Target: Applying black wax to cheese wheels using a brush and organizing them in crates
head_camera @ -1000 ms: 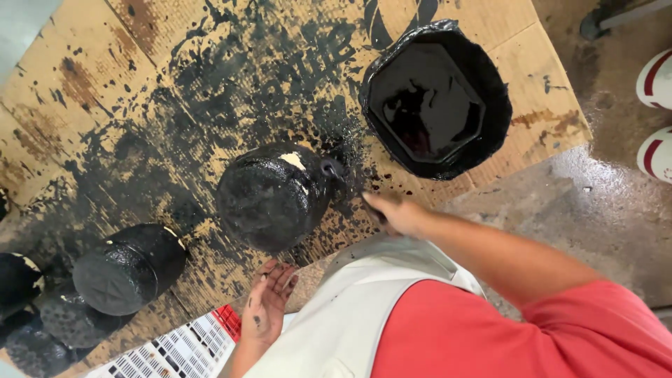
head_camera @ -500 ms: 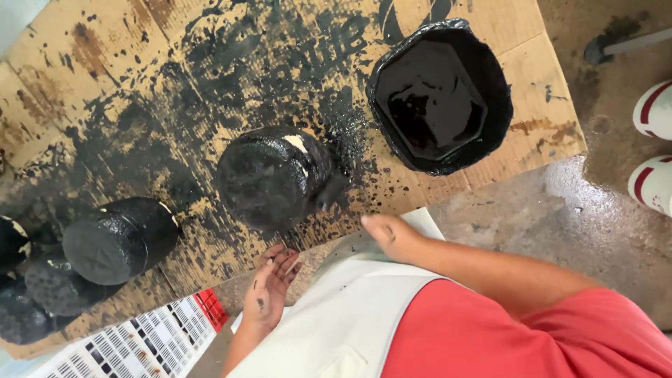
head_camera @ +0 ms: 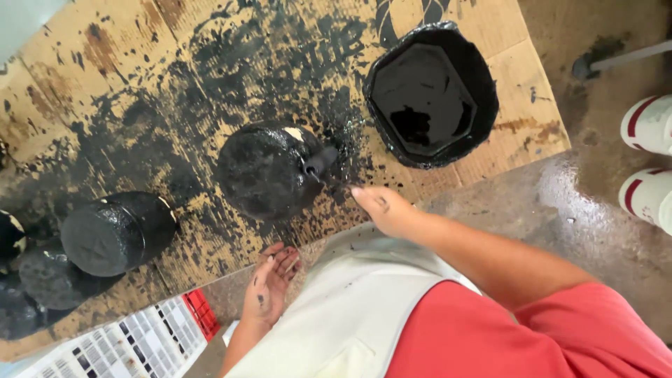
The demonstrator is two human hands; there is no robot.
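**Right hand pulled back from the black-coated jug**

Since the earlier frames the right hand (head_camera: 383,210) has drawn away from the round, black-painted jug (head_camera: 269,170) and now hovers just clear of it, at about four o'clock from the jug's short spout (head_camera: 320,162). Its fingers are loosely extended and close together, holding nothing; the fingertips point towards the spout without touching it. The left hand (head_camera: 269,283) has stayed low at six o'clock from the jug, by the near edge of the paint-spattered brown cardboard sheet (head_camera: 105,77). Its fingers are relaxed, slightly spread and empty, smudged with black.

The jug lies on its side in the middle of the cardboard, spout towards three o'clock, amid heavy black splashes. At one o'clock from it sits a black plastic tub of glossy black liquid (head_camera: 483,105), well apart from both hands. At eight o'clock from the jug lies a second black-coated cylindrical vessel (head_camera: 115,231), with more dark, round, coated pieces (head_camera: 49,280) just beyond it at the left edge. A white card of small colour swatches with a red corner (head_camera: 133,346) lies at seven o'clock. Two white shoes with red stripes (head_camera: 651,157) stand on the wet concrete floor (head_camera: 560,210) at three o'clock.
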